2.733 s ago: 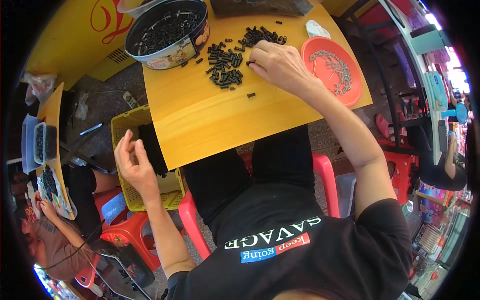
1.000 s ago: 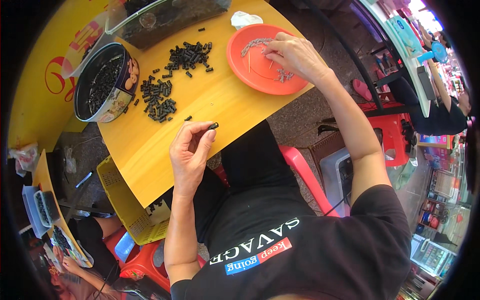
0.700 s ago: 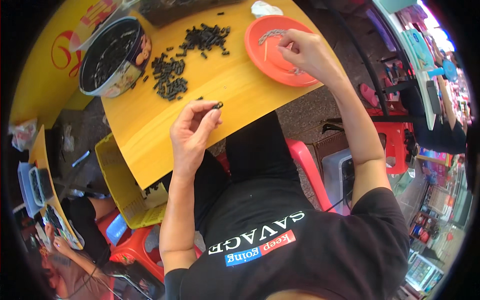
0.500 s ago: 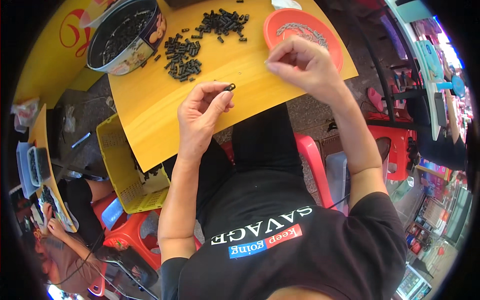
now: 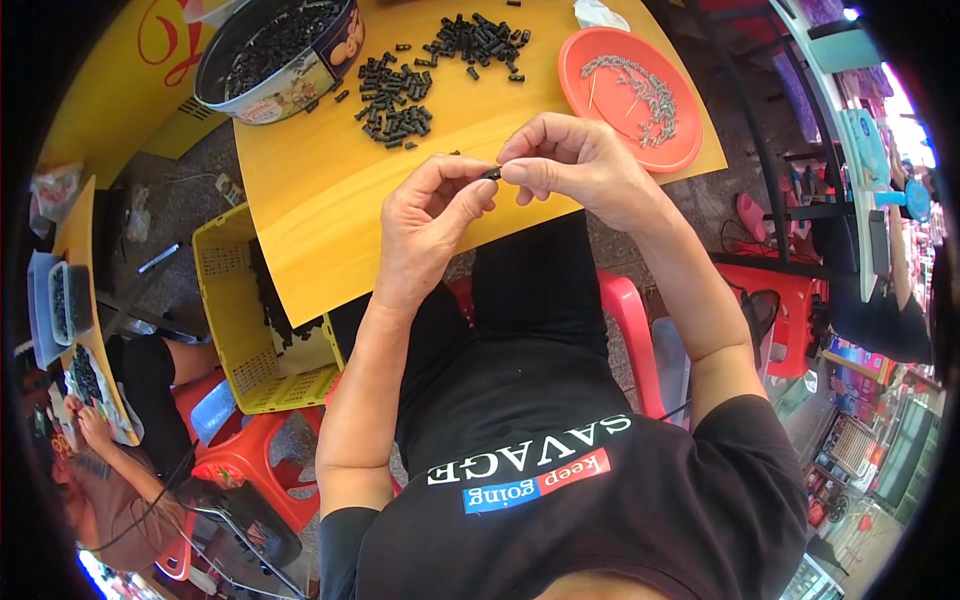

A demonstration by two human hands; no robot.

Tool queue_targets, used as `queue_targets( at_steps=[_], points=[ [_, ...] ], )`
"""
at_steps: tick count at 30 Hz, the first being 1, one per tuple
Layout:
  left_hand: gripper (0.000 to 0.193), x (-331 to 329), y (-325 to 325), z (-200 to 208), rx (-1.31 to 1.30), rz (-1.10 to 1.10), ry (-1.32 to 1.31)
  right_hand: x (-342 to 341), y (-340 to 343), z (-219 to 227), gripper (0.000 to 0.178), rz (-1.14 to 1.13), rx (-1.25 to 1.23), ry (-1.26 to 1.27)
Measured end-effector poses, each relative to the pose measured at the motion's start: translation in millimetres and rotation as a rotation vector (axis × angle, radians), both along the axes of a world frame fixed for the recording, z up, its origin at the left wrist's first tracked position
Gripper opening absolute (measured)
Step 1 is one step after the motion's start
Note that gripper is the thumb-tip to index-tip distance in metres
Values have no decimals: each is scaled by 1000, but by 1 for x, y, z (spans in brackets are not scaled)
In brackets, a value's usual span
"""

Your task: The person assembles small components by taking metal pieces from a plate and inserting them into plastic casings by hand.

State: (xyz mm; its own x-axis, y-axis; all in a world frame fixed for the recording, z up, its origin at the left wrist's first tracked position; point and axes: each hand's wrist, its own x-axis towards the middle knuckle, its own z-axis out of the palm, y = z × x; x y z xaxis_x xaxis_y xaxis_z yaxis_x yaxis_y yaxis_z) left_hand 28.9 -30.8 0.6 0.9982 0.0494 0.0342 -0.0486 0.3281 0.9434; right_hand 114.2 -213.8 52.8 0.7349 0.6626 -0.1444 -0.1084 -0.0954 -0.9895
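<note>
Over the yellow table [image 5: 310, 200], my left hand [image 5: 420, 225] pinches a small black plastic piece [image 5: 492, 173] between thumb and fingertips. My right hand [image 5: 590, 170] meets it from the other side, thumb and forefinger pressed together at the piece's end. Whatever those right fingertips hold is too small to make out. Beyond my hands lie two loose heaps of similar black pieces [image 5: 395, 105]. A red round plate [image 5: 600, 115] near my right hand carries many small silvery metal parts [image 5: 655, 95] and a couple of thin sticks.
A round tin [image 5: 290, 90] full of black pieces stands at the table's far left. Below the left edge sits a yellow crate [image 5: 225, 320]. Another person's hands [image 5: 92, 425] work at a side table on the left. Red plastic stools stand on both sides.
My right hand has come left and down from beside the red plate to the black piece. My left hand still grips that piece, and the view has shifted slightly.
</note>
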Motion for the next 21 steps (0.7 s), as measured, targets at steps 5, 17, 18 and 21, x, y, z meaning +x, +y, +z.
queue_targets(
  at_steps=[5, 17, 18, 21],
  points=[
    [15, 0, 7, -5, -75, -67, -45, 5, 4, -5, 22, 77, 56, 380],
    [16, 1, 5, -4, -178, 23, -10, 65, 35, -33, 23, -239, -332, -821],
    [16, 1, 5, -4, -181, 23, -13, 71, 37, -36, 21, -272, -373, -1042],
    [15, 1, 5, -5, -192, 34, -4, 76, 49, -43, 16, -296, -598, -1202]
  ],
)
